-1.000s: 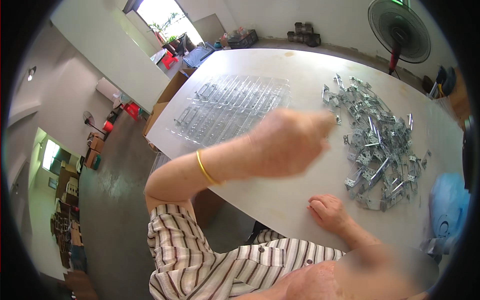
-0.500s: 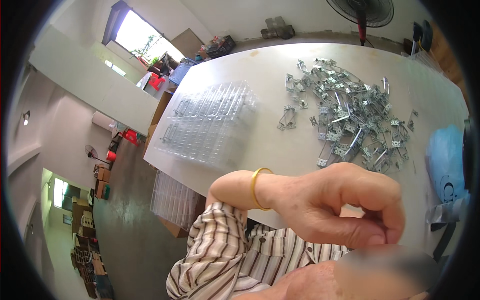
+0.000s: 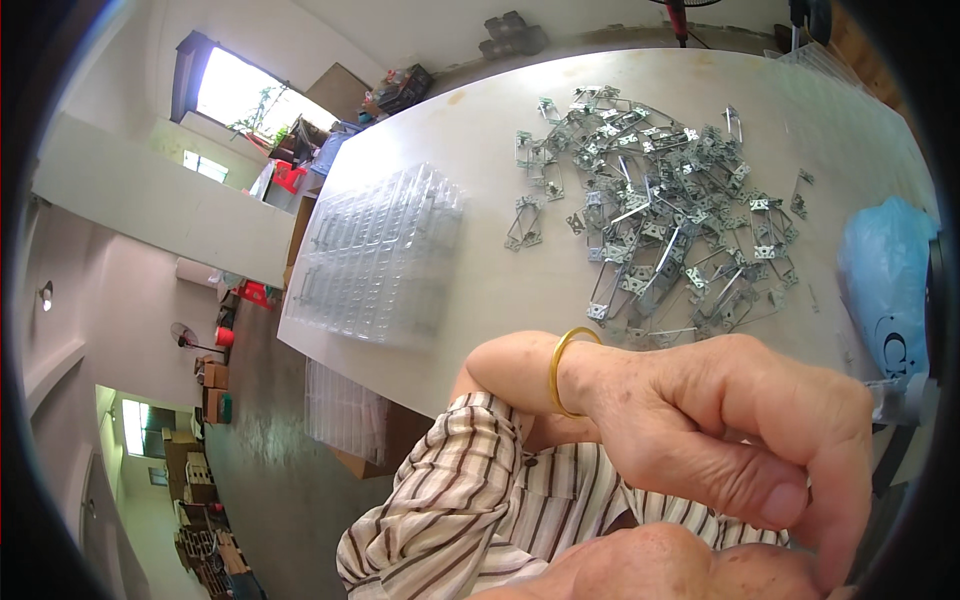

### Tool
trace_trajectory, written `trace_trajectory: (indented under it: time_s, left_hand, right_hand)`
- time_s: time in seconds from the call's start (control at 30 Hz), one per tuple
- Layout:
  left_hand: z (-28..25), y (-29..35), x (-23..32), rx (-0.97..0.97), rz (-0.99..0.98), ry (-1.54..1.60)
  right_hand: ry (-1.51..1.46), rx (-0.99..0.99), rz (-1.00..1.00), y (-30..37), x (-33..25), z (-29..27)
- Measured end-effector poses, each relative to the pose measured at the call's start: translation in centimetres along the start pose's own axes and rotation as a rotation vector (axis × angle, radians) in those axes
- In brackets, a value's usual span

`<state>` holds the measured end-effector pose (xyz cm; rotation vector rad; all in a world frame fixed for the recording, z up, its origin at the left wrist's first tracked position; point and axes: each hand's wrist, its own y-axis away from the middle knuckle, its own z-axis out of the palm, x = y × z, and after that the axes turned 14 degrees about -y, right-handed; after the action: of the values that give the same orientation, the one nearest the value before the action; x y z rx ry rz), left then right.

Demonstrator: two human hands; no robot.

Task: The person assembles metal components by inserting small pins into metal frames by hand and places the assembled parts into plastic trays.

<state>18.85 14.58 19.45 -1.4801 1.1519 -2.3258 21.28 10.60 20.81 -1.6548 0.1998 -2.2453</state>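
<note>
My left hand point(image 3: 730, 430), with a gold bangle on its wrist, reaches across at the near edge of the table. Its fingers curl downward and the thumb lies close beside the index finger; anything between them is hidden. Below it, very near the camera, shows part of my right hand point(image 3: 650, 565), back and knuckles up, its fingers out of sight. Beyond the left hand a heap of small silvery metal fittings point(image 3: 660, 210), plates joined by wire rods, is spread over the white table point(image 3: 480, 280). Neither hand touches the heap.
Stacked clear plastic trays point(image 3: 375, 260) stand at the table's left, with more clear trays point(image 3: 345, 410) below its edge. A blue plastic bag point(image 3: 885, 280) sits at the right. Cardboard boxes point(image 3: 215, 390) line the floor farther left, and a window point(image 3: 255, 95) is behind.
The view has shifted, so the table and heap sit farther left and higher. My left hand has moved right and lower, its index finger stretched farther down past the thumb.
</note>
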Motion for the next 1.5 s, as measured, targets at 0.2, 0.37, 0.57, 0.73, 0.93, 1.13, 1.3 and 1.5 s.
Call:
trace_trajectory:
  time_s: [0.2,0.37,0.57,0.73,0.93,1.13,1.3,1.5]
  left_hand:
    - [-1.2,0.0,-0.9,0.004,0.073,0.013]
    - [-2.1,0.6,-1.4,0.028,0.136,0.006]
    - [-3.0,1.4,-1.4,0.046,0.218,-0.009]
    - [-3.3,1.5,-1.5,0.039,0.288,-0.021]
    - [-2.6,1.6,-1.9,0.048,0.317,0.057]
    - [-1.2,1.9,-1.8,0.213,0.405,0.030]
    - [0.1,1.6,-2.8,0.285,0.447,0.381]
    - [1.9,1.4,-3.1,0.352,0.487,0.828]
  right_hand:
    - [0.139,0.051,0.047,1.1,-3.0,-2.6]
    - [0.227,0.028,0.110,3.0,-5.4,-6.0]
    - [0.330,-0.005,0.199,5.5,-7.7,-9.4]
    - [0.412,-0.055,0.281,7.0,-9.5,-11.4]
    - [0.512,-0.133,0.376,8.3,-11.4,-13.0]
    - [0.614,-0.204,0.467,9.5,-13.2,-14.3]
    - [0.689,-0.245,0.547,10.8,-14.4,-15.0]
    - [0.799,-0.308,0.637,11.6,-15.9,-15.6]
